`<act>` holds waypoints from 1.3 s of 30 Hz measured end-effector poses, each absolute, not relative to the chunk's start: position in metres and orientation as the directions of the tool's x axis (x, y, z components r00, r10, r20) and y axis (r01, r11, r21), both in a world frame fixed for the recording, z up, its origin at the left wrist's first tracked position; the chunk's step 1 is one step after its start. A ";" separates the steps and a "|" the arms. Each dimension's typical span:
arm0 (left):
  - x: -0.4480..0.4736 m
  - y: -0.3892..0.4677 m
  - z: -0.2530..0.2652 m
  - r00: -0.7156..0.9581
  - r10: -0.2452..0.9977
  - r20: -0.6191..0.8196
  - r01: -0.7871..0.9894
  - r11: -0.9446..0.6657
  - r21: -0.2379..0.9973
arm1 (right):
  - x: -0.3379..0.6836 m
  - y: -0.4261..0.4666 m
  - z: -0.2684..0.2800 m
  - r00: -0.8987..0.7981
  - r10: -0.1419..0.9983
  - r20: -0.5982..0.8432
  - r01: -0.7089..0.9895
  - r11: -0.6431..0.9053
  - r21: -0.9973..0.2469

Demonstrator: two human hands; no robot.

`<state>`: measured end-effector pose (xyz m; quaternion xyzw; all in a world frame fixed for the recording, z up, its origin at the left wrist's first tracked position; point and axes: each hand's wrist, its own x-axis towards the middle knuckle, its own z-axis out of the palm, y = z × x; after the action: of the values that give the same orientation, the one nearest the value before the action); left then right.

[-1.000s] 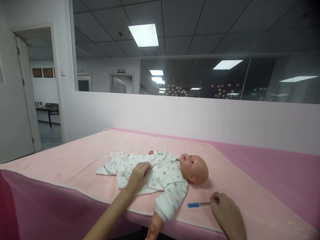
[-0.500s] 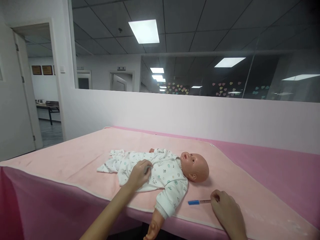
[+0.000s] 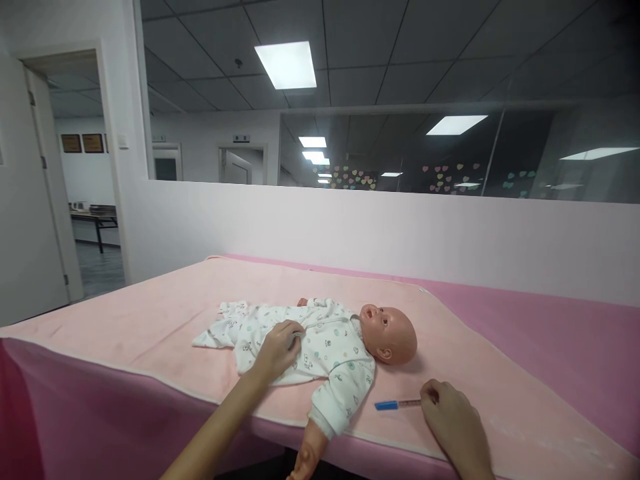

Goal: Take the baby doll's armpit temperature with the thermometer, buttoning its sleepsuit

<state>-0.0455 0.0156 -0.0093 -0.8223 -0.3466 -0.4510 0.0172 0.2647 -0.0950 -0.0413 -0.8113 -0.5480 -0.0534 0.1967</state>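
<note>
A baby doll [image 3: 393, 333] lies on its back, its head to the right, dressed in a white printed outfit [image 3: 330, 337]. My left hand [image 3: 283, 347] rests on the doll's belly, fingers curled together on the cloth; the fingertips are partly hidden. At the right, my right hand [image 3: 453, 420] lies low on the table with thumb and fingers closed on one end of a thin stick with a blue cap [image 3: 387, 405]. The stick looks like a pen or a thermometer; its far end is covered by the hand. One doll arm [image 3: 310, 450] hangs over the front edge.
A peach blanket [image 3: 150, 307] covers most of the table, over a pink cloth [image 3: 560, 340]. Behind stands a low white wall [image 3: 400, 233] with glass above it. An open door [image 3: 30, 200] is at the left.
Both hands, the doll and the blue-capped stick stay in place. Only the camera view shifts very slightly.
</note>
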 end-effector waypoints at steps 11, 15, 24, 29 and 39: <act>-0.043 0.017 -0.011 0.261 0.485 0.835 0.622 -0.745 0.239 | 0.264 -0.095 -0.040 0.398 0.862 0.313 0.911 -0.331 -0.248; -0.043 0.016 -0.011 0.253 0.469 0.846 0.642 -0.736 0.216 | 0.263 -0.095 -0.039 0.404 0.859 0.314 0.908 -0.335 -0.250; -0.044 0.010 -0.004 0.178 0.482 0.858 0.760 -0.622 0.191 | 0.264 -0.096 -0.039 0.395 0.869 0.298 0.910 -0.325 -0.259; -0.044 0.012 -0.004 0.127 0.512 0.849 0.754 -0.607 0.253 | 0.262 -0.097 -0.037 0.402 0.868 0.293 0.907 -0.334 -0.256; -0.011 0.055 0.032 0.337 0.574 0.746 0.696 -0.686 0.213 | 0.260 -0.087 -0.040 0.403 0.863 0.304 0.911 -0.345 -0.227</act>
<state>-0.0113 0.0552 0.0322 -0.8146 -0.3896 -0.4236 0.0720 0.2599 -0.0875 -0.0398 -0.8174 -0.5425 -0.0653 0.1823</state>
